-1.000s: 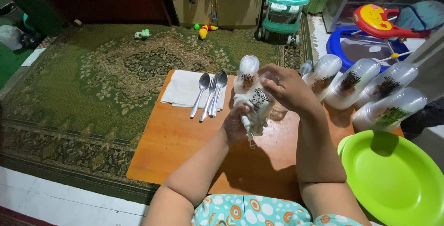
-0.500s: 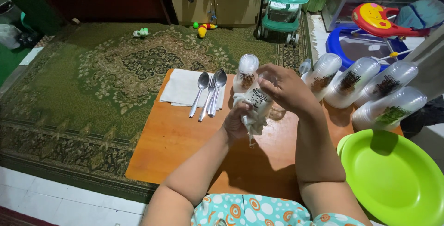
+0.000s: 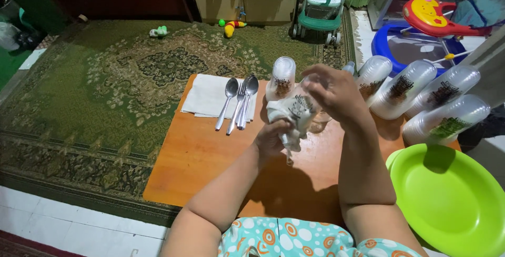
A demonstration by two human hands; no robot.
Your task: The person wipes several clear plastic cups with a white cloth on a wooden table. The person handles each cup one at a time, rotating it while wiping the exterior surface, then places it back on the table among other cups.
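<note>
My right hand (image 3: 336, 93) grips a clear plastic cup (image 3: 301, 105) with a dark print, held tilted above the low wooden table (image 3: 210, 157). My left hand (image 3: 271, 139) presses a white cloth (image 3: 284, 123) against the cup's lower end from below. Just behind the held cup, another clear cup (image 3: 281, 79) stands upside down on the table. Part of the held cup is hidden by my fingers.
Several spoons (image 3: 239, 99) lie on a folded white napkin (image 3: 208, 96) at the table's far left. Stacks of clear cups (image 3: 421, 96) lie on their sides at right, a lime green plate (image 3: 452, 199) near right. Carpet (image 3: 105, 88), toys and a teal baby walker (image 3: 323, 2) lie beyond.
Both hands have shifted slightly right and up with the cup, and the cloth has bunched closer under it. The view has dipped a little.
</note>
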